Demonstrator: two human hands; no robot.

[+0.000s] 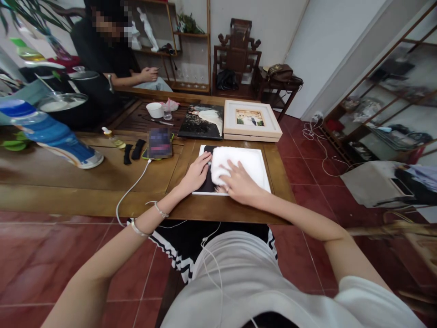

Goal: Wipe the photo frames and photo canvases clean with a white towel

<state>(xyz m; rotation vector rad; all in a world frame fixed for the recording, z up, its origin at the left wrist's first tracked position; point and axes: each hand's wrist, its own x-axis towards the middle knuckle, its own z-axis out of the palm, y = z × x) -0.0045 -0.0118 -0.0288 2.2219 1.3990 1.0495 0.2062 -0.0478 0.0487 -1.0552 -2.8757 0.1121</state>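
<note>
A flat white-edged picture panel [262,168] lies on the wooden table in front of me, with a dark area along its left side. My right hand [241,182] is spread over a fluffy white cloth [221,159] and presses it against the panel. The cloth covers the middle of the picture, so most of the image there is hidden. My left hand [197,174] rests on the panel's dark left part, fingers stretched out and the tips close to the cloth's left edge.
Behind the panel lie a dark photo print [201,120] and a pale wooden picture frame [252,120]. To the left are a charging phone [160,143], a small oil bottle [114,138] and a large blue bottle [51,134]. A person in black [112,54] sits across the table.
</note>
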